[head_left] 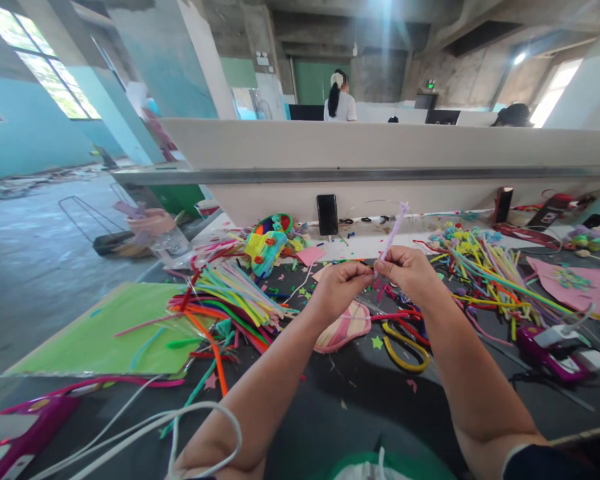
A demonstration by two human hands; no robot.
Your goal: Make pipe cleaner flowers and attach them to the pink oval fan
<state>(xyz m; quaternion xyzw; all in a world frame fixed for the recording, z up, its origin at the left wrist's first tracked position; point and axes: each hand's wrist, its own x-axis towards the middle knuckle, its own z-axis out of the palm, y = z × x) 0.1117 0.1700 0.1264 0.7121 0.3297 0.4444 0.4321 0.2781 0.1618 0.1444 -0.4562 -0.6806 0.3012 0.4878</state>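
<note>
A lilac pipe cleaner [394, 232] stands up between the fingers of my right hand [407, 275], its upper end bent over. Close against it, my left hand [343, 288] is pinched at the lower end of the same stem; the fingertips hide the exact contact. Under my hands lies a pink striped fuzzy pad [347, 327]. Scissors with yellow handles [405, 353] rest beside it, below my right wrist. A green star sticker [377, 343] lies between the pad and the scissors.
Bundled pipe cleaners [245, 293] lie left, near a green sheet [110, 327]. More pipe cleaners [495, 267] spread right, by a purple power strip [550, 353]. A phone [327, 215] leans on the white partition [380, 147]. A white cable [200, 407] loops by my left forearm.
</note>
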